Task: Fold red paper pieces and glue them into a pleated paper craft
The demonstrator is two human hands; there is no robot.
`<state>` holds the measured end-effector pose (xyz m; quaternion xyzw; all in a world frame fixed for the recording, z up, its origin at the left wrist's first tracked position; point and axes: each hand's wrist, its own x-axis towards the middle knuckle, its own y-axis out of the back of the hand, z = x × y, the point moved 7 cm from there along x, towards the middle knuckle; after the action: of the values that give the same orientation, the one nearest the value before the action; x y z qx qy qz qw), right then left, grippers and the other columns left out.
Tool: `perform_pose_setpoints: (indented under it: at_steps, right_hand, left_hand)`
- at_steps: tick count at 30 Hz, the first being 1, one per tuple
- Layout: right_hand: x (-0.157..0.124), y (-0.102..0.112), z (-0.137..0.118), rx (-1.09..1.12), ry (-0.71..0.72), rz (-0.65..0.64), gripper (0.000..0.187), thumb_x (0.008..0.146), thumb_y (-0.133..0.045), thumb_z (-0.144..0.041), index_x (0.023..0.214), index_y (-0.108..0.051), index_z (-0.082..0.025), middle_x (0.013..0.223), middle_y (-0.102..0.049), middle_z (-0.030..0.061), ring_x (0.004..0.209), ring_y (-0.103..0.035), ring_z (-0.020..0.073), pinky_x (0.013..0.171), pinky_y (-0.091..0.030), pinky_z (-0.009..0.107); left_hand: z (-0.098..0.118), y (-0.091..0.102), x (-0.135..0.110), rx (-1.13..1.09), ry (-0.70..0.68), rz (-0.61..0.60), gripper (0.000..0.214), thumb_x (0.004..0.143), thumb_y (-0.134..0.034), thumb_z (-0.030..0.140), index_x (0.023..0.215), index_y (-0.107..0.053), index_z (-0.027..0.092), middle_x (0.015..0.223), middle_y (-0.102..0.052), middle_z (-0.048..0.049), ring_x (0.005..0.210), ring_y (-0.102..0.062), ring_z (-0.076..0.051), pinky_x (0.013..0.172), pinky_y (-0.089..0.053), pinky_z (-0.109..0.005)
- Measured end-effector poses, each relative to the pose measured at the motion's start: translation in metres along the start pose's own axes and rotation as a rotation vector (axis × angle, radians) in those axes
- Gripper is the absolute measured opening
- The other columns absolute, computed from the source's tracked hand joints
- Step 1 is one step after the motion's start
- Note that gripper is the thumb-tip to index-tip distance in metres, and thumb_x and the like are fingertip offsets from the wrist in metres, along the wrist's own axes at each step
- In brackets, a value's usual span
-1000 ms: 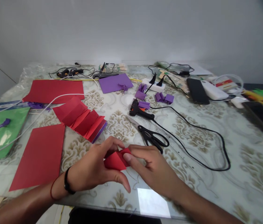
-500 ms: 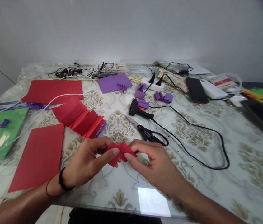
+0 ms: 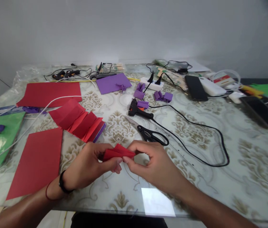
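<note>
Between my two hands is a small folded piece of red paper (image 3: 117, 152), held above the table's near side. My left hand (image 3: 95, 161) pinches its left part, thumb along the lower edge. With thumb and fingertips, my right hand (image 3: 148, 160) grips the right end. My fingers hide part of the folds. Just beyond my right hand lie black-handled scissors (image 3: 149, 133), and behind them a black glue gun (image 3: 138, 110). Creased red paper strips (image 3: 76, 120) rest beyond my left hand. A flat red sheet (image 3: 37, 161) lies to the left.
A white power strip (image 3: 151, 84) with black plugs sits at the back, near folded purple pieces (image 3: 163, 96). The glue gun's black cord (image 3: 210, 125) loops across the right. A white cable (image 3: 38, 115) crosses the left, over a green pack (image 3: 10, 136). Phones (image 3: 197, 88) lie at right.
The red paper has been folded over into a narrower, flatter shape, my fingers still pinching it. My view has shifted slightly; the things on the table look unmoved.
</note>
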<state>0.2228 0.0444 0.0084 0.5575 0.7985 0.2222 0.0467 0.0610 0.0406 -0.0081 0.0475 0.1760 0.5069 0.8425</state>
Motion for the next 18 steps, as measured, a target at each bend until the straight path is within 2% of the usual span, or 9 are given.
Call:
perform_pose_setpoints:
  at_steps: [4, 7, 11, 14, 18]
  right_hand:
    - [0.001, 0.001, 0.002, 0.065, -0.032, -0.001, 0.015, 0.090, -0.072, -0.021, 0.074, -0.073, -0.021, 0.068, -0.073, -0.0036, 0.062, -0.063, 0.0123, 0.063, -0.049, 0.026]
    - [0.002, 0.001, 0.002, 0.126, -0.025, -0.024, 0.016, 0.092, -0.072, -0.022, 0.077, -0.075, -0.022, 0.071, -0.077, -0.0021, 0.064, -0.067, 0.0135, 0.065, -0.054, 0.026]
    - [0.002, 0.009, 0.004, 0.130, -0.026, 0.029, 0.013, 0.092, -0.073, -0.026, 0.080, -0.078, -0.021, 0.073, -0.079, 0.0000, 0.066, -0.070, 0.0151, 0.065, -0.057, 0.027]
    - [0.001, 0.012, 0.005, 0.137, -0.027, 0.029, 0.013, 0.092, -0.073, -0.025, 0.081, -0.078, -0.021, 0.075, -0.079, 0.0008, 0.068, -0.071, 0.0153, 0.066, -0.057, 0.027]
    - [0.001, 0.014, 0.008, 0.173, -0.044, 0.024, 0.016, 0.094, -0.073, -0.029, 0.081, -0.077, -0.020, 0.074, -0.076, 0.0006, 0.067, -0.068, 0.0144, 0.062, -0.053, 0.027]
  left_hand:
    - [0.000, 0.003, 0.000, 0.069, -0.035, 0.042, 0.016, 0.093, -0.073, 0.034, 0.097, -0.082, 0.020, 0.075, -0.081, 0.0003, 0.069, -0.073, -0.015, 0.063, -0.052, -0.022]
    - [-0.003, 0.001, -0.001, 0.029, -0.029, 0.035, 0.021, 0.094, -0.074, 0.038, 0.097, -0.082, 0.020, 0.081, -0.084, -0.0023, 0.076, -0.077, -0.019, 0.068, -0.057, -0.025]
    - [-0.004, 0.005, -0.003, -0.056, -0.018, 0.061, 0.024, 0.096, -0.074, 0.040, 0.100, -0.083, 0.018, 0.082, -0.085, -0.0049, 0.076, -0.080, -0.020, 0.071, -0.062, -0.027]
    - [-0.005, 0.005, -0.003, -0.170, -0.011, 0.029, 0.024, 0.096, -0.075, 0.039, 0.104, -0.083, 0.018, 0.082, -0.085, -0.0058, 0.075, -0.081, -0.019, 0.072, -0.064, -0.026]
    - [-0.003, 0.007, -0.001, -0.239, -0.034, 0.027, 0.024, 0.098, -0.074, 0.039, 0.092, -0.084, 0.017, 0.081, -0.084, -0.0058, 0.072, -0.080, -0.017, 0.070, -0.064, -0.024]
